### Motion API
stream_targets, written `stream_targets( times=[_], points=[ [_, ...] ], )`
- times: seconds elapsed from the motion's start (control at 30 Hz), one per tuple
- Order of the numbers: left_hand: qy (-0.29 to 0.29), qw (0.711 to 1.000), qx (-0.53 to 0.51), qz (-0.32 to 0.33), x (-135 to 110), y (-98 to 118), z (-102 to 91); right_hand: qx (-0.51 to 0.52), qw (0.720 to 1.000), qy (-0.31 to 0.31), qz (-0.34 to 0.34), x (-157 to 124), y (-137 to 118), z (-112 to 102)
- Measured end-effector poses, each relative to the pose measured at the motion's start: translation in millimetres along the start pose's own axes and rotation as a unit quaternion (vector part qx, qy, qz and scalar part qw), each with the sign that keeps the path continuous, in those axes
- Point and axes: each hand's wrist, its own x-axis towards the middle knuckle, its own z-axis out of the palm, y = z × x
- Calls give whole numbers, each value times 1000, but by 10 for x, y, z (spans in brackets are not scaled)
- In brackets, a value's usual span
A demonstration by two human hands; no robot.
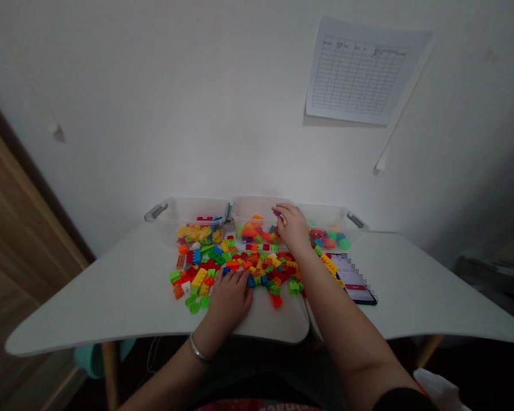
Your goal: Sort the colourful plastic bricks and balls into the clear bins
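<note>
1. Head view: my left hand (pixel 229 299) lay open and palm down, its fingertips (pixel 240 275) touching the loose plastic bricks (pixel 235 268), gripping nothing I could see.
2. My right hand (pixel 292 227) was closed in a pinch on a small purple piece (pixel 276 213), just beside the rim of the middle clear bin (pixel 257 206).
3. Left of my right hand stood a clear bin (pixel 197 220) holding mostly yellow bricks; right of it, a clear bin (pixel 325 220) held round coloured pieces.
4. Green wheels (pixel 195 305) lay just left of my left hand on the white table (pixel 111 302).
5. A phone (pixel 353 279) lay below and right of my right hand.
</note>
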Motion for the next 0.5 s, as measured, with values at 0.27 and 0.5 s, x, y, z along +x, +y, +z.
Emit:
stream_targets(
  times=[0.27,0.5],
  points=[
    [-13,1000,-3,-6,12,2,-4,-128,988,-88,-20,-31,62,201],
    [4,1000,-5,-1,10,-7,21,-145,976,-159,-28,-16,79,201]
  ],
)
